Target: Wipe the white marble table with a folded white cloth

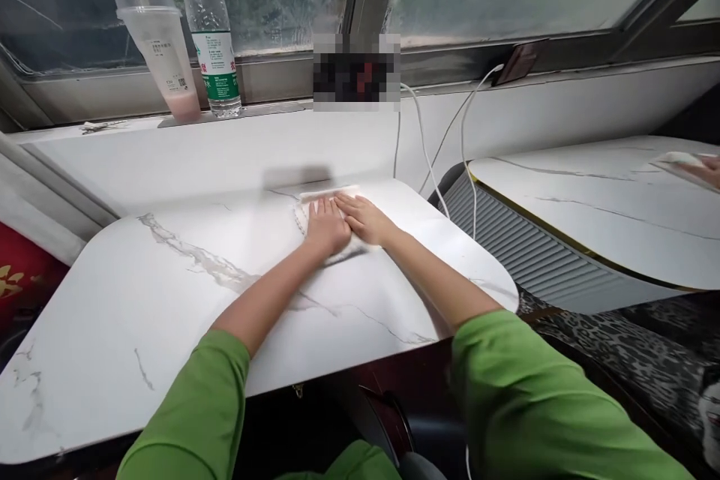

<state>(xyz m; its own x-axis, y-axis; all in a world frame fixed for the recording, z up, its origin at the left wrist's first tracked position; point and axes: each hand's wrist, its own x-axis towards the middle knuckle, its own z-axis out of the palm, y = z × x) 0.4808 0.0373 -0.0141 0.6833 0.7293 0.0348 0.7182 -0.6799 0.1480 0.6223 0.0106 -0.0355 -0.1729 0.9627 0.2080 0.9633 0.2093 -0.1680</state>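
A folded white cloth (360, 246) lies on the white marble-patterned table (185, 300), towards its far edge by the wall. Both hands are on it, side by side and touching. My left hand (327, 226) is closed on the cloth, fingers together and pointing at the wall. My right hand (365, 219) also holds the cloth down, its fingers slanting left so that the tips meet the left hand. Cloth shows beyond the fingertips and below the palms; the part beneath the hands is hidden.
On the sill stand a plastic cup (166, 52) with pink drink and a water bottle (217, 60). White cables (430, 165) hang by the wall. To the right is a second table (590, 202), where another person's hand (706, 169) rests near a white cloth (675, 158).
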